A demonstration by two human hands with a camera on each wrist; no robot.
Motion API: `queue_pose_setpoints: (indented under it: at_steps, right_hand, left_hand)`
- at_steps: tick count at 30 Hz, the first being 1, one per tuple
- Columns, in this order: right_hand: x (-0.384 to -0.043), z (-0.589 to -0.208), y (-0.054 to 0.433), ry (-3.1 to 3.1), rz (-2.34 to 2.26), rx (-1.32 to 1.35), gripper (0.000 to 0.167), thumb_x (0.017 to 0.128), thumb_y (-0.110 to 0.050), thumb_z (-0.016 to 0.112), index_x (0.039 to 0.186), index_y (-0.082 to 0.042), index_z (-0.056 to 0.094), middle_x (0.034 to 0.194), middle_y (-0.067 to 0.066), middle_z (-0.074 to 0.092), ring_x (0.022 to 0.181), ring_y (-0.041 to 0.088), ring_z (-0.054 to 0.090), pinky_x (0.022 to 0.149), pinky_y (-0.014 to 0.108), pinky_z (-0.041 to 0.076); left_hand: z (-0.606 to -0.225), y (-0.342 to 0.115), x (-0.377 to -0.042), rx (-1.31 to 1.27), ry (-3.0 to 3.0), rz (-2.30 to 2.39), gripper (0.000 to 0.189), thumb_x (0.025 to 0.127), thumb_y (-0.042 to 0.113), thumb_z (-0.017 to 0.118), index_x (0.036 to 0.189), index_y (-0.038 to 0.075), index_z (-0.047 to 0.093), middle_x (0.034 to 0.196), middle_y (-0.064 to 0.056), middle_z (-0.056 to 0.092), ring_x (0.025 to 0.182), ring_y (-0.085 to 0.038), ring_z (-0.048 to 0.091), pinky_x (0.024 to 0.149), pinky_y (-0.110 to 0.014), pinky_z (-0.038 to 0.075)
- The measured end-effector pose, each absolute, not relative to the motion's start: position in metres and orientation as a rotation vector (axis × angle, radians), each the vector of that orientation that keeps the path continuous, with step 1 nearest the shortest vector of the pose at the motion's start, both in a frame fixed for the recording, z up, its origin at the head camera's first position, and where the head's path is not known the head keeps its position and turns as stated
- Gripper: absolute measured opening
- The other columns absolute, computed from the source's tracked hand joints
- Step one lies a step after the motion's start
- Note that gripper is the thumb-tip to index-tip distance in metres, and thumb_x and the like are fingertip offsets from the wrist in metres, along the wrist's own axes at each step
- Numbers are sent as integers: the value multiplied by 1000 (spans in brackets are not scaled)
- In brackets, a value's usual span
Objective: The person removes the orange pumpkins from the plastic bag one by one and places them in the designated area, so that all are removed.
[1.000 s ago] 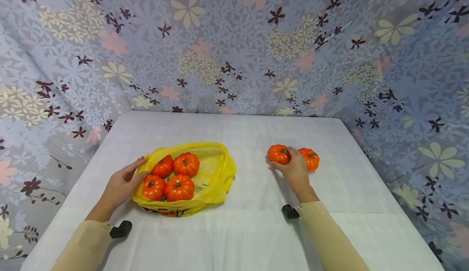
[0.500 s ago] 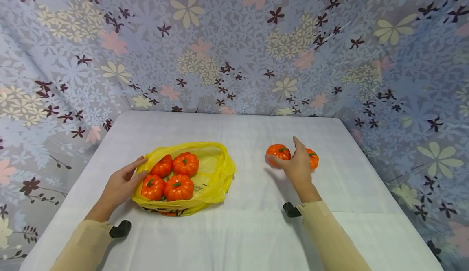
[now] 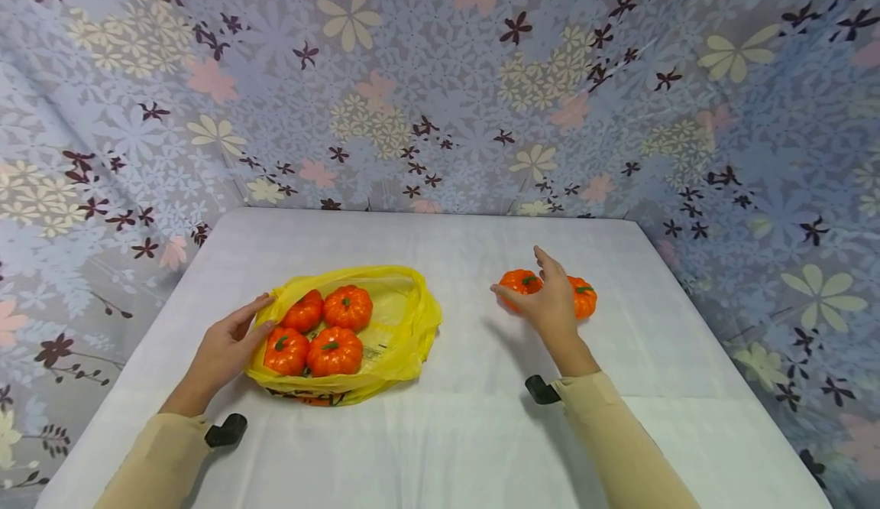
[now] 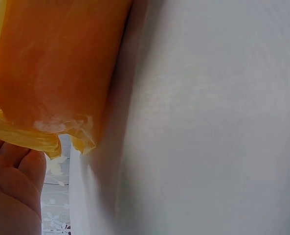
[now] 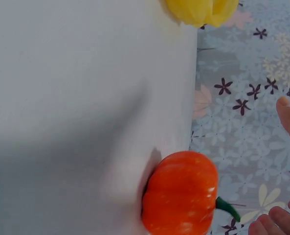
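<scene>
I log the worktop (image 3: 454, 448) as covered in lightly creased white cloth, its far corners rounded; behind and beside it hangs grey-blue floral fabric (image 3: 474, 85). Yellow bag (image 3: 412, 348), thin crinkled plastic, sits left with its mouth open; I count four glossy, ribbed orange pumpkins (image 3: 334, 351) inside. Left grip (image 3: 230, 348) touches the bag's left edge, thumb and fingers spaced; I cannot tell whether it pinches the plastic. Right grip (image 3: 555, 303) holds nothing, thumb and fingers apart over a squat, green-stemmed loose pumpkin (image 3: 521, 280); a second loose pumpkin (image 3: 584, 300) lies near, to its right.
</scene>
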State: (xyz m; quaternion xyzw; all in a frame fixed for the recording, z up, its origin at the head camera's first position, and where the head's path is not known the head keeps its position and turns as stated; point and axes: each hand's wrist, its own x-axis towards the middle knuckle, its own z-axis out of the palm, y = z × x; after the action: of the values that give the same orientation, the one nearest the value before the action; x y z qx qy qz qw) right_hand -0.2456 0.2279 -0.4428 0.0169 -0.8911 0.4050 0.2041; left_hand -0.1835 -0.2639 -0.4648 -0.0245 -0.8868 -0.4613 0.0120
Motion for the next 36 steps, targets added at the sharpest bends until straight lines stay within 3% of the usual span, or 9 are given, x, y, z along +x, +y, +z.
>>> queue_pose_setpoints:
  at_steps: [13, 27, 36]
  right_hand:
    - [-244, -440, 195, -2541, 1250, 147, 104, 71, -47, 91, 152, -5, 42, 152, 12, 47, 134, 31, 47, 108, 49, 44]
    - [-246, -438, 153, -2550, 1465, 324, 98, 70, -37, 94, 149, -3, 46, 149, 11, 50, 134, 27, 49, 110, 38, 43]
    - [-238, -439, 127, -2601, 1575, 406, 95, 71, -38, 93, 149, -8, 47, 148, 6, 52, 132, 22, 51, 108, 34, 44]
  left_hand:
    - [-464, -264, -184, -52, -2790, -1416, 61, 104, 41, 55, 152, 5, 44, 160, -18, 32, 148, -40, 25, 115, -56, 27]
    - [-465, -264, -186, -43, -2796, -1425, 62, 103, 42, 56, 153, 7, 44, 160, -18, 32, 148, -40, 25, 115, -56, 28]
    - [-467, -266, -186, -55, -2789, -1415, 62, 103, 42, 56, 152, 6, 45, 159, -18, 33, 147, -40, 26, 115, -56, 28]
